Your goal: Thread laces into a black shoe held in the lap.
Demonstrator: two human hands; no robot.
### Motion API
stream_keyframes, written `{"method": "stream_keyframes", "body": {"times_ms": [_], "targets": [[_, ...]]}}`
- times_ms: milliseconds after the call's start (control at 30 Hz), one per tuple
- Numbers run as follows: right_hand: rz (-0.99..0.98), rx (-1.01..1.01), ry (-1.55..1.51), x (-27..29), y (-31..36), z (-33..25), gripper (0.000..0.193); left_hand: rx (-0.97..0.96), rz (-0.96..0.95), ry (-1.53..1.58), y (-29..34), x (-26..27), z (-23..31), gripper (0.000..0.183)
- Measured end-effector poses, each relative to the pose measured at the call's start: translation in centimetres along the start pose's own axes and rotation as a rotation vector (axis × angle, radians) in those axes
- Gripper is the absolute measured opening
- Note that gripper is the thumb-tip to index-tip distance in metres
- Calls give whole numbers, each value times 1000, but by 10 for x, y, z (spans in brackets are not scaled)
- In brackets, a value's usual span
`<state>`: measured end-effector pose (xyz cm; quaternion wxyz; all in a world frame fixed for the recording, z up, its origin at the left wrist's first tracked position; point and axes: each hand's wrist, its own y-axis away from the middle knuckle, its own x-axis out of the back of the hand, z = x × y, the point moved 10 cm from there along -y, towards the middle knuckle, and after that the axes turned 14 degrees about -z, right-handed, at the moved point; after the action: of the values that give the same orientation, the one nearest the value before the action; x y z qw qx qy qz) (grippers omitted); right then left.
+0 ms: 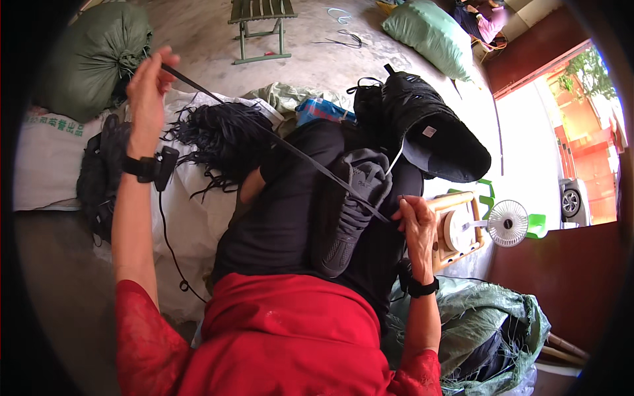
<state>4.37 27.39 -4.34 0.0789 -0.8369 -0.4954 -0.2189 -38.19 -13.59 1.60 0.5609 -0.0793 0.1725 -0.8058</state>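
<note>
Left hand pinches lace; right hand fingers narrow, grip unclear. Lower-right sack: dark stuff. Left-edge bag: green print.

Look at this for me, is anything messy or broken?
Yes. The green woven sack at the lower right looks odd because its edge is frayed, with loose threads sticking out. The dark strands beside the left forearm lie in a messy heap instead of a neat bundle. No spill shows.
</note>
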Motion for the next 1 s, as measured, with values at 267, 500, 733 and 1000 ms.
{"method": "stream_keyframes", "body": {"times_ms": [267,500,733,1000], "targets": [[-53,-38,-25,-16,13,4,16,-11,-21,440,-39,-7,-28,20],[-51,-38,-20,-19,13,0,15,479,155,419,63,37,-155,20],[-77,-1,130,-28,10,-13,16,373,331,776,124,40,-126,29],[-122,-71,137,-32,4,-16,17,152,-539,-162,133,-156,-50,30]]}}
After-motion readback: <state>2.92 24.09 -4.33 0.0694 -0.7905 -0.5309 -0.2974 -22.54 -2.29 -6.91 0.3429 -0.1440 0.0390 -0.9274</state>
